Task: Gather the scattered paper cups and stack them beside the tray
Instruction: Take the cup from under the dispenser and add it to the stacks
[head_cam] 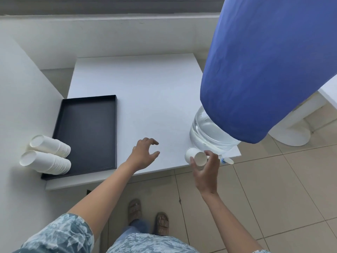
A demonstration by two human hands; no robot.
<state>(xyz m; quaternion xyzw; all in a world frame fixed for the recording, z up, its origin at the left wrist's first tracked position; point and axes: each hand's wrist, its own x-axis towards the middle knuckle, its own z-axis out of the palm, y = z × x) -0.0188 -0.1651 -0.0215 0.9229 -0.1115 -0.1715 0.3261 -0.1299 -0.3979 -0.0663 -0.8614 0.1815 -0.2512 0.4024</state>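
Note:
My right hand (pixel 206 170) grips a white paper cup (pixel 196 156) lying on its side at the table's near right corner, close to the water jug. My left hand (pixel 145 155) hovers over the white table (pixel 145 92) with fingers loosely curled, holding nothing. Two stacks of white paper cups (pixel 48 145) (pixel 45 162) lie on their sides along the left edge of the black tray (pixel 87 132), their ends resting on the tray's rim.
A clear water jug (pixel 209 136) under a blue cloth cover (pixel 264 70) stands at the table's right edge, its tap (pixel 227 160) poking past the front. A white wall panel rises on the left. Tiled floor and my sandalled feet lie below.

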